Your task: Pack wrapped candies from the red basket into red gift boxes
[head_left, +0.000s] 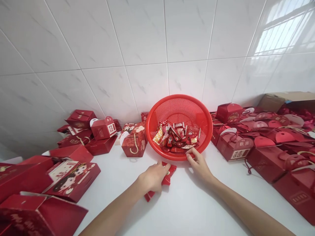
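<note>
My left hand (154,177) is closed over a small red gift box (169,173) on the white tabletop. The hand covers the box's middle, so I cannot tell whether it is folded flat. Just beyond stands a red plastic basket (179,98) with perforated walls, tilted towards me. My right hand (199,164) pinches its front rim, fingers over the edge and thumb outside. Inside the basket lie several wrapped candies (180,132), mostly red, one yellow and white. A pale packet (189,146) rests close to my right fingertips.
Red gift boxes (73,180) pile up along the left side. A box with a rope handle (134,144) stands left of the basket. More closed boxes (236,144) crowd the right, with a brown carton (273,101) behind. White tiled wall (147,39) closes off the back.
</note>
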`<state>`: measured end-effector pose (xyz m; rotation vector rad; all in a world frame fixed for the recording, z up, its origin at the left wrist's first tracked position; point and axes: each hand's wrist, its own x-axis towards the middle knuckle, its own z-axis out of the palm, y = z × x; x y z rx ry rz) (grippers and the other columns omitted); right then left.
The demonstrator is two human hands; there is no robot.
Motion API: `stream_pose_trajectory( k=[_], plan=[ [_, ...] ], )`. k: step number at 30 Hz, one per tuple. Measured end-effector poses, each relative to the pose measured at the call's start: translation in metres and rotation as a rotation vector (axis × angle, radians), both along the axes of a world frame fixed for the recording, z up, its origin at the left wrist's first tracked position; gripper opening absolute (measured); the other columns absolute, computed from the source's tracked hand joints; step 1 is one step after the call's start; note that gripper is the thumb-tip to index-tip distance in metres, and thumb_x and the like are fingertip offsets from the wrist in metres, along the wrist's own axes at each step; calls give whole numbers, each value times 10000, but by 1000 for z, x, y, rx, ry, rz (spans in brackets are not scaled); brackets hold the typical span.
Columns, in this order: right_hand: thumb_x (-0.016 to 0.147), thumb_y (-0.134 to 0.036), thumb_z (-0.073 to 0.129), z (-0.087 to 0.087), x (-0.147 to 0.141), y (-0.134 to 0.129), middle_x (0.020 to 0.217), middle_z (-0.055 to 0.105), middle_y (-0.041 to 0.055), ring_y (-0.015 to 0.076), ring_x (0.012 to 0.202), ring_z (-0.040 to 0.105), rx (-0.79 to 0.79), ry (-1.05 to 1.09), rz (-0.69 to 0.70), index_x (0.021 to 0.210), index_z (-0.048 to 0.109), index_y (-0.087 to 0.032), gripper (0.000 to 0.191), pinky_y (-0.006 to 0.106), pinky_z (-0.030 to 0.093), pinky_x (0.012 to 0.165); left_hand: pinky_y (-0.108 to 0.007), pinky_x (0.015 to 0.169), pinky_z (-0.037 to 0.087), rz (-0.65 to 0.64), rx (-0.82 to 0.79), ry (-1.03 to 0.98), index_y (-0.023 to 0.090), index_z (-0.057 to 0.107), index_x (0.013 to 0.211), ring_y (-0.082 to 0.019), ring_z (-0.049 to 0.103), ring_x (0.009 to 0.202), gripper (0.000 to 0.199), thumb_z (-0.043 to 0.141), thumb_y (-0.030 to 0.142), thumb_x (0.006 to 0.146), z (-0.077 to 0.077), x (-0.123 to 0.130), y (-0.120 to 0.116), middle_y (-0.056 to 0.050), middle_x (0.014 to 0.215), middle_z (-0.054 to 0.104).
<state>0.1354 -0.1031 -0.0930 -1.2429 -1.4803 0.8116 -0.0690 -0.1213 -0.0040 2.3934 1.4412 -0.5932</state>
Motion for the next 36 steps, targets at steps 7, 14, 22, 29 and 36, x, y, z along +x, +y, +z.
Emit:
stream_pose_trajectory(
  k=[7, 14, 22, 29, 36],
  plan=[
    [864, -442, 476, 2, -3, -5, 724, 580, 5, 156, 637, 512, 42, -19, -12, 787, 513, -210, 247, 259, 416, 583, -326, 746, 520, -196, -129, -265, 273, 696, 1063, -280, 664, 907, 448, 638, 132, 642, 28, -14, 4, -48, 977, 658],
    [863, -443, 463, 0, -5, -3, 689, 533, -14, 140, 582, 462, 27, -1, -16, 786, 494, -215, 242, 256, 379, 549, -344, 1014, 476, -60, 496, -764, 250, 666, 1234, -242, 615, 1139, 477, 567, 176, 774, 78, -21, 59, -50, 1229, 644],
    [863, -432, 462, 0, -8, -4, 674, 521, -22, 137, 585, 459, 67, 46, 22, 756, 461, -220, 238, 257, 383, 561, -461, 1205, 303, -393, 525, -535, 276, 639, 1311, -297, 368, 1454, 431, 602, 297, 882, 30, 40, 81, -84, 1560, 424],
    [862, -415, 465, -3, -11, -5, 682, 511, -25, 138, 606, 452, 66, 73, -4, 758, 450, -220, 222, 257, 366, 572, -535, 1208, 214, -438, 662, -289, 251, 670, 1261, -326, 434, 1383, 460, 693, 315, 806, 4, 58, 122, -121, 1429, 564],
    [872, -376, 466, -3, -12, -7, 722, 526, -21, 146, 656, 492, 45, 97, 20, 779, 448, -218, 185, 265, 377, 619, -540, 1180, 230, -126, 845, -389, 250, 688, 1215, -287, 518, 1262, 362, 549, 189, 886, 39, 47, 175, -114, 1253, 659]
  ],
)
